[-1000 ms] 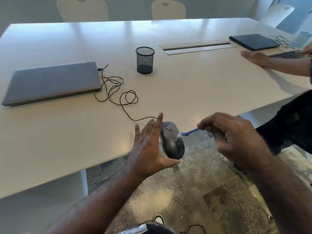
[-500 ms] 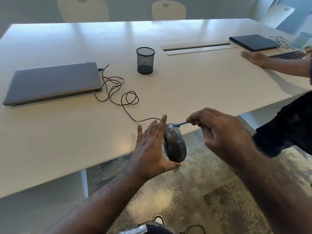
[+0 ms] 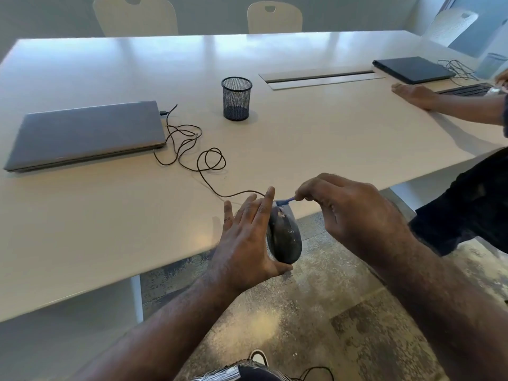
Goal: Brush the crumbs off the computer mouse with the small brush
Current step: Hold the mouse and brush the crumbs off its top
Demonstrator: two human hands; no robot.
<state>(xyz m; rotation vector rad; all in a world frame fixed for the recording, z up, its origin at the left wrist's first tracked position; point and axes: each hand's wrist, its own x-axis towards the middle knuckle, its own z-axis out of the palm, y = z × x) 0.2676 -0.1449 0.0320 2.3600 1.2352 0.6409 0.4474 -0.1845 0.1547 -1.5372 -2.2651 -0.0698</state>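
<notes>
A dark grey wired computer mouse (image 3: 284,237) is held on its side just off the table's near edge, with pale crumbs on its upper front. My left hand (image 3: 244,240) grips it, fingers flat along its left side and thumb under its rear. My right hand (image 3: 346,215) pinches a small blue brush (image 3: 286,200), whose head rests at the mouse's front tip. Most of the brush handle is hidden in my fingers. The mouse's black cable (image 3: 198,155) trails in loops across the table.
On the white table (image 3: 110,215) lie a shut grey laptop (image 3: 88,133), a black mesh cup (image 3: 236,99), a cable slot (image 3: 321,78), and a dark laptop (image 3: 412,68). Another person's hand (image 3: 415,94) rests at the right beside a keyboard (image 3: 467,89). Mottled floor lies below.
My right hand moved left and up, carrying the brush from the mouse's right side up to its front tip. The left hand tilted the mouse slightly more upright.
</notes>
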